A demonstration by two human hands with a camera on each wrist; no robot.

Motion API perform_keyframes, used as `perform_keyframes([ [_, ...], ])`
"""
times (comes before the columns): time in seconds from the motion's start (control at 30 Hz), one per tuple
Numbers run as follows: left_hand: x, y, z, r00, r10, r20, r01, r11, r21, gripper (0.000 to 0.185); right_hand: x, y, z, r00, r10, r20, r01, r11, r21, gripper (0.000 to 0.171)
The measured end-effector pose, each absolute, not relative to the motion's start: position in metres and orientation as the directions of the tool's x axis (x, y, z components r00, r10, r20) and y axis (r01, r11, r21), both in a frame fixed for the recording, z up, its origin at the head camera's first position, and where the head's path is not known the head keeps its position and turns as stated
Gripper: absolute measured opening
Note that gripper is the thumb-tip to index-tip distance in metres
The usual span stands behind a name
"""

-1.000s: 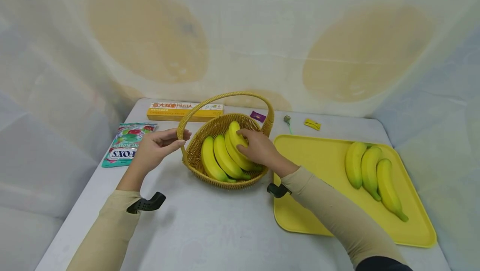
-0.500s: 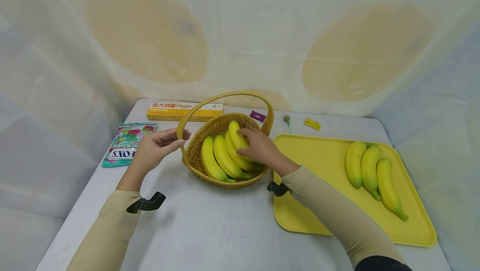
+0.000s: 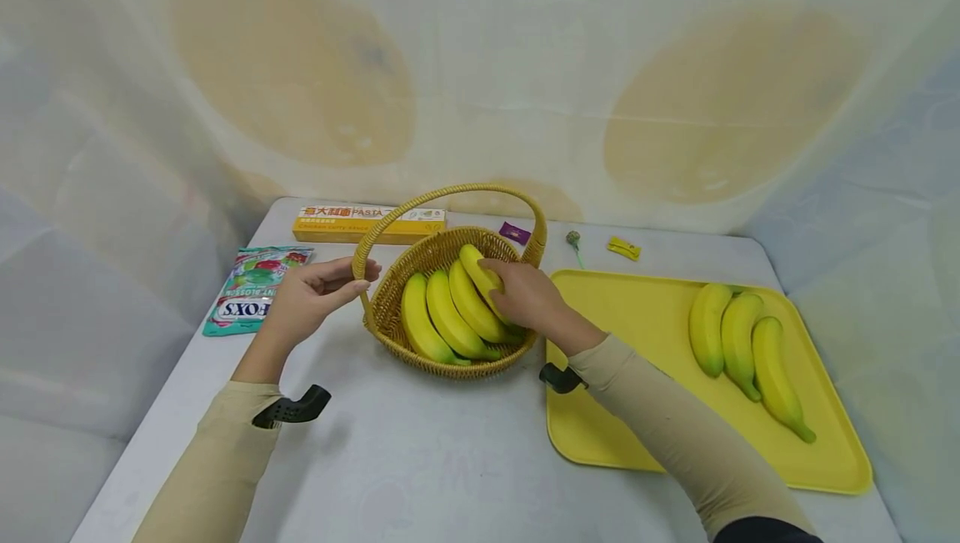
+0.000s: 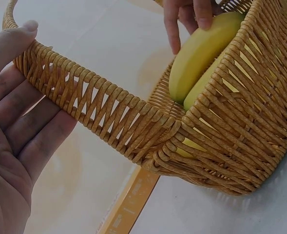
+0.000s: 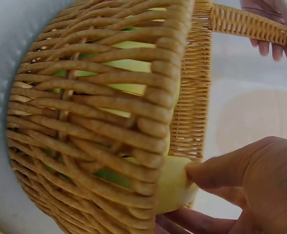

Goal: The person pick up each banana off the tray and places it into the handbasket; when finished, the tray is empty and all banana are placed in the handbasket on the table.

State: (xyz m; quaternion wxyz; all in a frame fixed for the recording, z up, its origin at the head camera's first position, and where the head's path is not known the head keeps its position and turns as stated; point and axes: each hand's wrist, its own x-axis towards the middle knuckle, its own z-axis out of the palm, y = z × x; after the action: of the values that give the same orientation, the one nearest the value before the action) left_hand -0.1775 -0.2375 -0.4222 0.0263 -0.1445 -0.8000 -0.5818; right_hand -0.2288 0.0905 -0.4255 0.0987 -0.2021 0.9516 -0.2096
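Left of centre, the arched handle [image 3: 450, 191] of a golden wicker basket [image 3: 429, 257] is held by the left hand [image 3: 311, 297]. Inside, at centre, a curved yellow banana [image 3: 480, 270], likely light, smooth and best gripped mid-length, is pinched by the right hand [image 3: 528, 297].

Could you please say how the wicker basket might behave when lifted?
The wicker basket would probably keep its shape, its weave looking thick. The bananas inside should add weight. It might tip, since the left hand holds only one side of the handle.
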Motion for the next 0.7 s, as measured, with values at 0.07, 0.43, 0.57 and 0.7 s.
perform_keyframes([
  [0.07,-0.1775,-0.2374,-0.4223,-0.957,0.204,0.207,0.260,0.279,0.925,0.035,-0.2294,0.0920,-0.4257,-0.894,-0.434,-0.107,-0.344,0.821,-0.455,0.050],
  [0.43,-0.1775,-0.2376,-0.4219,-0.956,0.203,0.209,0.262,0.279,0.924,0.034,-0.2303,0.0946,-0.4296,-0.895,-0.435,-0.099,-0.347,0.818,-0.459,0.052],
  [0.57,-0.1778,-0.2378,-0.4221,-0.957,0.203,0.208,0.260,0.279,0.924,0.034,-0.2297,0.0909,-0.4312,-0.910,-0.404,-0.090,-0.349,0.867,-0.356,0.062],
  [0.7,-0.1775,-0.2378,-0.4220,-0.957,0.204,0.208,0.260,0.279,0.924,0.035,-0.2288,0.0882,-0.4306,-0.912,-0.404,-0.077,-0.361,0.876,-0.320,0.061],
])
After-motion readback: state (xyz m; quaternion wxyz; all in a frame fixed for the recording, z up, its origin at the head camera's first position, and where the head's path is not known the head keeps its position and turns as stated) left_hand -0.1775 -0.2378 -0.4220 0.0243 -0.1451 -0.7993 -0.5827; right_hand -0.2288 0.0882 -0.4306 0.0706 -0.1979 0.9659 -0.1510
